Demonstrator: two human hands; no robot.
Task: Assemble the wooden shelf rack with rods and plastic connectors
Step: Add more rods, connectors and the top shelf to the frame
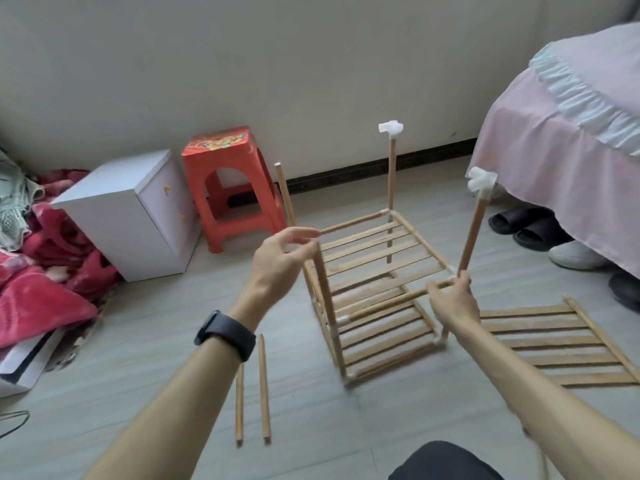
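A two-tier wooden rack of slatted shelves, rods and white plastic connectors stands on the floor. My left hand holds its near-left upper corner, where an upright rod rises bare at the top. My right hand grips the near-right upper corner at the foot of a tilted rod capped by a white connector. The back upright carries another white connector. Two loose rods lie on the floor near my left forearm. A spare slatted shelf lies flat to the right.
A red plastic stool and a white cabinet stand at the back left by the wall. Red bedding is heaped at far left. A pink-covered bed fills the right, with slippers under it. My dark knee shows at the bottom.
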